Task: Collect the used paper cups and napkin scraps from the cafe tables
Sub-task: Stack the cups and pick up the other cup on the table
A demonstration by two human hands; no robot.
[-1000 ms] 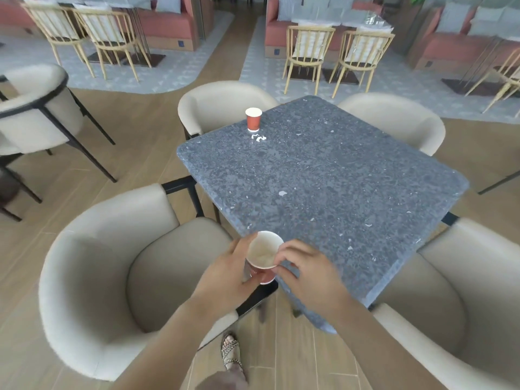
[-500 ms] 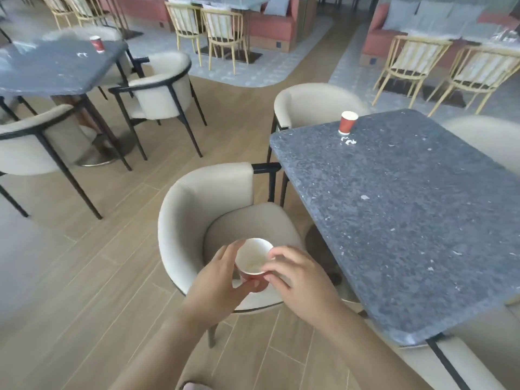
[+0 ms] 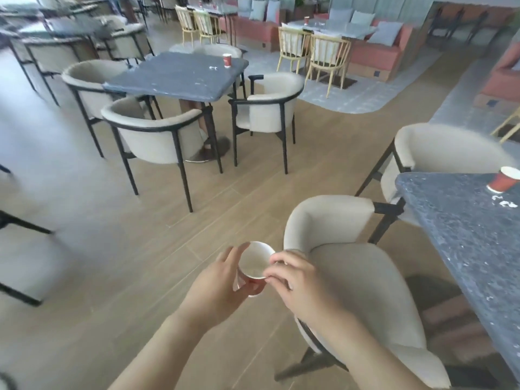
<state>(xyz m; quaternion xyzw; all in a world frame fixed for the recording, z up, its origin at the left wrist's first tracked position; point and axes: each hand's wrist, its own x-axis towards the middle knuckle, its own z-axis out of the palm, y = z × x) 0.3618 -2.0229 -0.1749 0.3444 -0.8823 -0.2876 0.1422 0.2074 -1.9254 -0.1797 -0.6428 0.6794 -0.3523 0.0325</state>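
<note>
A red paper cup (image 3: 254, 264) with a white inside is held low in front of me, over the wooden floor. My left hand (image 3: 218, 285) grips its side from the left. My right hand (image 3: 298, 280) pinches its rim with fingertips from the right. Another red cup (image 3: 503, 180) stands on the grey table (image 3: 464, 235) at the right edge, with white napkin scraps (image 3: 505, 202) beside it. A third red cup (image 3: 226, 60) and small scraps (image 3: 213, 68) sit on the far grey table (image 3: 174, 77).
A cream armchair (image 3: 363, 277) stands right of my hands, against the near table. Several cream chairs ring the far table, such as the chair (image 3: 264, 108). Wooden chairs (image 3: 315, 50) and red sofas line the back. Open wooden floor (image 3: 140, 249) lies between the tables.
My view has swung left, away from the near table. The held cup stays between both hands and now hangs over the floor beside the armchair.
</note>
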